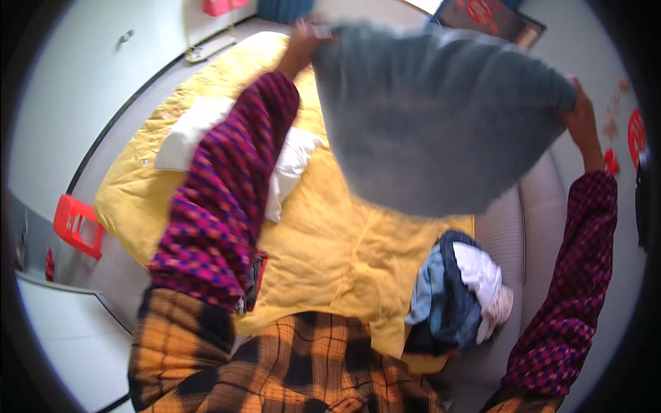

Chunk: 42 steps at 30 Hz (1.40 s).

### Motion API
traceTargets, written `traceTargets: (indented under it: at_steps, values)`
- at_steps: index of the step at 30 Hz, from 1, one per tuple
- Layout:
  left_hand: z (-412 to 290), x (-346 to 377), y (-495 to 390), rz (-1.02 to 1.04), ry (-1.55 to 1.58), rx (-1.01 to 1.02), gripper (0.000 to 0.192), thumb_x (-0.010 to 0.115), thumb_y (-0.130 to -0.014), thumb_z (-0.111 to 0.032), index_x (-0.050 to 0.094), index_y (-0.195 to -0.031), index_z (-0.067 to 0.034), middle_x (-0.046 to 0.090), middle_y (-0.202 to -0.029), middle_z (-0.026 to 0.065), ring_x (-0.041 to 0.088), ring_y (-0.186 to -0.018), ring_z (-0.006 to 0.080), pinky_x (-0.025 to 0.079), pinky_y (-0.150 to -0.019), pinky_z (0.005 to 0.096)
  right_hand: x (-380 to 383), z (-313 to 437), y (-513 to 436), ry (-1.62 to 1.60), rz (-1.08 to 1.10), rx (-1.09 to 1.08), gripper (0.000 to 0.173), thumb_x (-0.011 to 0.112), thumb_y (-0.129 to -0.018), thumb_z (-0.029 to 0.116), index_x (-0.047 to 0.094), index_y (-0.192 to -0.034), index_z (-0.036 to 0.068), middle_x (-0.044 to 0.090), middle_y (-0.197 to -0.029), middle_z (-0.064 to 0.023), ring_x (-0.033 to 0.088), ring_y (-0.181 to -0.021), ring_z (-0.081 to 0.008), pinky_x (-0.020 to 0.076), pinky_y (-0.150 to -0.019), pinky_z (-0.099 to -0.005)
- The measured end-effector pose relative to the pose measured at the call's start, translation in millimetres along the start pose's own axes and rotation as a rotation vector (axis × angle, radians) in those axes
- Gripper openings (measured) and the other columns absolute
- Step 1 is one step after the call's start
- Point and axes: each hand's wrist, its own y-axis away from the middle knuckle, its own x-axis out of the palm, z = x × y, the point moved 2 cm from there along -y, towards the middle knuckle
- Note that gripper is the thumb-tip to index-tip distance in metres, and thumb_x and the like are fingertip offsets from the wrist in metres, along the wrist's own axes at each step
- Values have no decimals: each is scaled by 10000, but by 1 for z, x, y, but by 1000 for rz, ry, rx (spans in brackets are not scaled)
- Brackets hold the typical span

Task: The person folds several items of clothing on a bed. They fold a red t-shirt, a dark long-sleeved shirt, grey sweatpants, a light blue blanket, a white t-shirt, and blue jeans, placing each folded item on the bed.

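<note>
A grey-blue cloth (439,124), blurred by motion, is stretched wide in the air between my two hands. My left hand (304,44) grips its upper left corner, and my right hand (581,111) grips the opposite side. The cloth hangs above a yellow bedspread (320,248) and hides part of it. What kind of cloth or garment it is, I cannot tell. To the lower right of the cloth, a heap of clothes lies on the bed's edge, with denim (454,304), a light blue piece (427,284) and a white piece (477,271).
White pillows (193,129) lie on the bed, partly behind my left sleeve. A padded grey headboard or sofa back (542,206) runs along the right. Left of the bed is a red plastic stool (80,224), and a white surface (67,330) fills the lower left.
</note>
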Motion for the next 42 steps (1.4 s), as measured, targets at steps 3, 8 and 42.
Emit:
traceTargets:
  at_steps: [3,8,42]
  values:
    - [4,11,2,41,484,-150,558,750,-822,-230,494,-1280,-40,586,-1093,75,569,-978,178,489,-845,334,77,-65,121,23,-40,29,466,655,-800,-6,518,-1239,68,638,-1101,-136,624,-1079,-249,477,-913,-355]
    - [-27,42,123,121,593,-122,722,772,-732,-68,475,-1391,-53,574,-1266,69,547,-1169,205,430,-1021,322,179,-73,294,-133,-122,16,385,625,-780,-72,538,-1127,71,606,-1048,-139,614,-1038,-307,479,-895,-369]
    - [-30,182,698,1031,-379,-1215,424,616,-907,-278,563,-1235,-15,597,-1163,233,588,-1038,361,462,-933,435,447,87,802,-707,370,1393,645,652,-854,300,427,-1378,-1,627,-1051,-296,629,-1012,-395,487,-875,-478]
